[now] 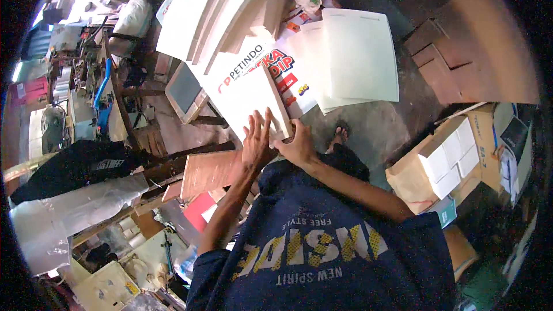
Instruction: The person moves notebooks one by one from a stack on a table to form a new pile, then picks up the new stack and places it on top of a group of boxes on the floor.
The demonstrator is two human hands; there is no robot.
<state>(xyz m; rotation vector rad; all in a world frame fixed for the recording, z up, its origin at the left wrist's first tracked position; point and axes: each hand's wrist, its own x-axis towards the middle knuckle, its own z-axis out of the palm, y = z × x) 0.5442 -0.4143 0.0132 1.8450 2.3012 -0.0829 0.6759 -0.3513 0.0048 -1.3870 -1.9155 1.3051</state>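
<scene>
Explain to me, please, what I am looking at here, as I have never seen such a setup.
There is no machine: one wide fisheye camera on a person's head looks down at two bare hands, so edges bend. The left hand lies flat, fingers spread, on a white panel; the right hand appears to pinch its near corner. Beyond lie white card pieces; to the right, pale sheets partly cover a colourful printed sheet.
</scene>
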